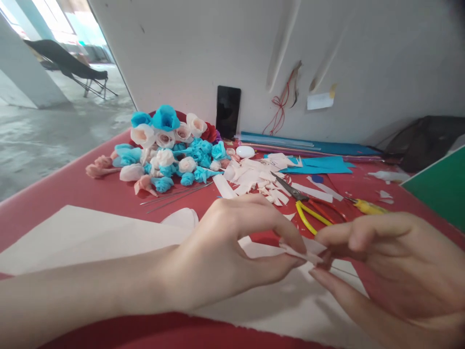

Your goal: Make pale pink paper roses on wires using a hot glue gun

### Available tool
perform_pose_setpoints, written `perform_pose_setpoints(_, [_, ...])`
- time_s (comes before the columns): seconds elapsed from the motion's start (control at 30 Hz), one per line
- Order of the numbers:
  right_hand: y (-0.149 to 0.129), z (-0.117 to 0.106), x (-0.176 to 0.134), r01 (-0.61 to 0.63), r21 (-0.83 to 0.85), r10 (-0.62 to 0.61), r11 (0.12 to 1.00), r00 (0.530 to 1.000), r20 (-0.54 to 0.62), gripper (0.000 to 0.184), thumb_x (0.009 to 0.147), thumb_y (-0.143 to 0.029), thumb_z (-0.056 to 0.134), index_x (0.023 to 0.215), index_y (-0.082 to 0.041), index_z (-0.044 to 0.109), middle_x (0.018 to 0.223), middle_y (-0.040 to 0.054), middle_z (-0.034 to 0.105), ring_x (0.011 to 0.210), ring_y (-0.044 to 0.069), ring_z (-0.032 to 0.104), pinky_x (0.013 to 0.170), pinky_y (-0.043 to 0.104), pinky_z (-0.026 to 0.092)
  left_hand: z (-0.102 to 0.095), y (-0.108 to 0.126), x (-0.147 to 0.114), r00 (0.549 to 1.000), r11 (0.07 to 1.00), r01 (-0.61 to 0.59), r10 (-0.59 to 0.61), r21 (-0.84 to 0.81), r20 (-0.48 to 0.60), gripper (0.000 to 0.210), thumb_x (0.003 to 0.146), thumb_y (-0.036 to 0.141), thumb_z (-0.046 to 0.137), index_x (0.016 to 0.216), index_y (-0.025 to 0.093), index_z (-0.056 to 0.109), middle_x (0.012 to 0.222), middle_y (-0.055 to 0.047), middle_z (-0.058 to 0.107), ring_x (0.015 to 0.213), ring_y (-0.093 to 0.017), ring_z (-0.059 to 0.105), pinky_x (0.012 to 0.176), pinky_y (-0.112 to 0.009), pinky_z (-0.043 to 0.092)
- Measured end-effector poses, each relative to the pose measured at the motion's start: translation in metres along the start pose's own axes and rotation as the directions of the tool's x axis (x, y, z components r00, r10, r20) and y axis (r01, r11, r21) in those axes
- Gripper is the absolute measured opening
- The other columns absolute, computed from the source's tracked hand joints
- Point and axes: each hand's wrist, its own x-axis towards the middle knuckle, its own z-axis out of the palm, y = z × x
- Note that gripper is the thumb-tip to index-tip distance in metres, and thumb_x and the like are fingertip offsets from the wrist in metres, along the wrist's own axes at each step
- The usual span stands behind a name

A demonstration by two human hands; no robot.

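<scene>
In front of me, over a large white sheet (276,310), my left hand (232,247) pinches one end of a small pale rolled strip of crepe paper (310,257) between thumb and fingers. My right hand (395,266) closes its fingertips on the other end of that strip. A thin wire (345,271) runs rightward from the strip beneath the right fingers. Just beyond the hands lie scissors (296,191) and a yellow-handled tool (308,220), beside a pile of cream paper scraps (250,172). Where the wire meets the paper is partly hidden by the fingers.
Blue, white and pink paper flowers (165,140) are heaped at the back left, with loose wires (174,196) nearby. A phone (228,111) leans on the wall. Blue paper (319,165), a yellow screwdriver-like tool (368,207) and a green board (441,189) are to the right.
</scene>
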Motion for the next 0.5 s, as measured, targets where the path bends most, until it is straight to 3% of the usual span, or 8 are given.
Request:
perform_pose_setpoints(0.07, [-0.003, 0.002, -0.001, 0.023, -0.016, -0.023, 1.0, 1.0, -0.01, 0.028, 0.065, -0.013, 0.07, 0.084, -0.024, 0.052, 0.079, 0.0013, 0.063, 0.068, 0.017, 0.063, 0.056, 0.019, 0.054, 0.001, 0.001, 0.0, 0.999, 0.999, 0.043, -0.043, -0.017, -0.004, 0.004, 0.069, 0.003, 0.063, 0.07, 0.006, 0.065, 0.068, -0.005, 0.068, 0.065, -0.009, 0.06, 0.065, -0.017, 0.049])
perform_pose_setpoints(0.17, [-0.006, 0.007, -0.004, -0.042, 0.013, 0.043, 0.999, 0.999, -0.029, 0.026, 0.067, -0.017, 0.07, 0.082, -0.023, 0.05, 0.08, 0.0016, 0.063, 0.067, 0.017, 0.064, 0.056, 0.02, 0.055, 0.004, 0.0, -0.002, 0.995, 0.993, 0.095, -0.097, -0.075, -0.023, 0.006, 0.072, 0.009, 0.064, 0.078, 0.009, 0.063, 0.072, -0.002, 0.067, 0.067, -0.007, 0.06, 0.067, -0.013, 0.048])
perform_pose_setpoints(0.27, [-0.008, 0.011, -0.005, -0.137, 0.082, 0.141, 0.987, 0.989, -0.054, 0.027, 0.066, -0.02, 0.071, 0.08, -0.023, 0.048, 0.081, 0.0028, 0.063, 0.068, 0.019, 0.064, 0.055, 0.022, 0.056, 0.006, -0.001, -0.005, 0.981, 0.976, 0.164, -0.177, -0.14, -0.085, 0.039, 0.068, 0.011, 0.069, 0.103, 0.015, 0.054, 0.079, 0.002, 0.065, 0.075, -0.006, 0.061, 0.073, -0.011, 0.047])
perform_pose_setpoints(0.33, [-0.01, 0.012, -0.004, -0.161, 0.116, 0.17, 0.98, 0.983, -0.067, 0.026, 0.067, -0.023, 0.072, 0.078, -0.023, 0.048, 0.081, 0.0035, 0.063, 0.065, 0.019, 0.065, 0.052, 0.021, 0.057, 0.007, -0.002, -0.006, 0.972, 0.967, 0.198, -0.215, -0.16, -0.092, 0.046, 0.065, 0.013, 0.072, 0.107, 0.017, 0.052, 0.081, 0.003, 0.064, 0.078, -0.006, 0.06, 0.075, -0.012, 0.047])
perform_pose_setpoints(0.5, [-0.013, 0.011, 0.0, -0.167, 0.145, 0.183, 0.975, 0.978, -0.102, 0.025, 0.069, -0.029, 0.072, 0.075, -0.025, 0.047, 0.078, 0.0004, 0.064, 0.065, 0.017, 0.065, 0.054, 0.017, 0.056, 0.007, -0.003, -0.003, 0.969, 0.954, 0.239, -0.246, -0.179, -0.019, 0.012, 0.068, 0.017, 0.071, 0.075, 0.01, 0.065, 0.074, -0.001, 0.066, 0.07, -0.007, 0.059, 0.068, -0.013, 0.046])
